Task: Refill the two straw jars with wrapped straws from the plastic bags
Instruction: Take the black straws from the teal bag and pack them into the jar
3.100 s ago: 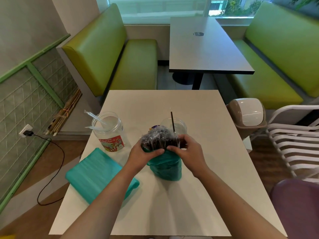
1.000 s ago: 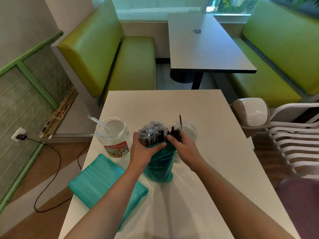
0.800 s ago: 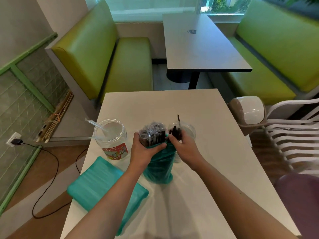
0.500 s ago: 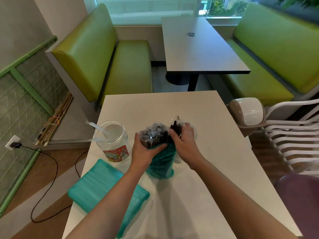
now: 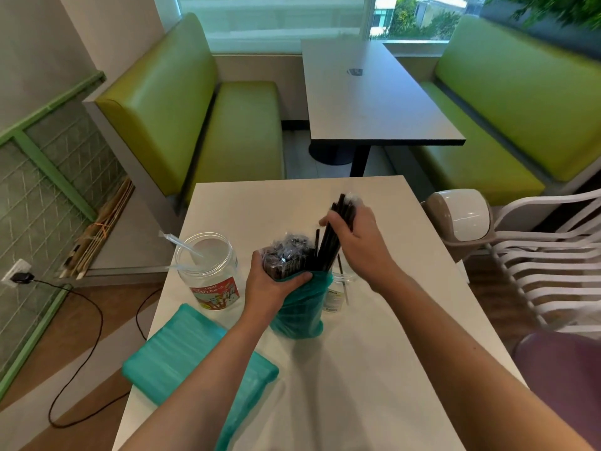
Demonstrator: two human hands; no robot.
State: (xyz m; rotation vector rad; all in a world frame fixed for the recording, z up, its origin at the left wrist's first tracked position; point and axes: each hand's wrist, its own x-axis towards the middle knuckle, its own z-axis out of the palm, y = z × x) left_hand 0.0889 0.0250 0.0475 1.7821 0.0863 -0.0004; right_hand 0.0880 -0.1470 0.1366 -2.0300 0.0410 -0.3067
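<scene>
Presently I log: left hand gripping upright teal plastic bag of black wrapped straws; right hand clutching a bundle of black straws above it. Clear jar, red label, writing unreadable, left; second clear jar behind bag.

A teal bag stands upright near the table's middle, packed with black wrapped straws; a bundle sticks out above it; a second teal bag lies flat by the left edge; a labelled clear jar stands near that edge; a smaller jar stands just behind the upright bag.
</scene>
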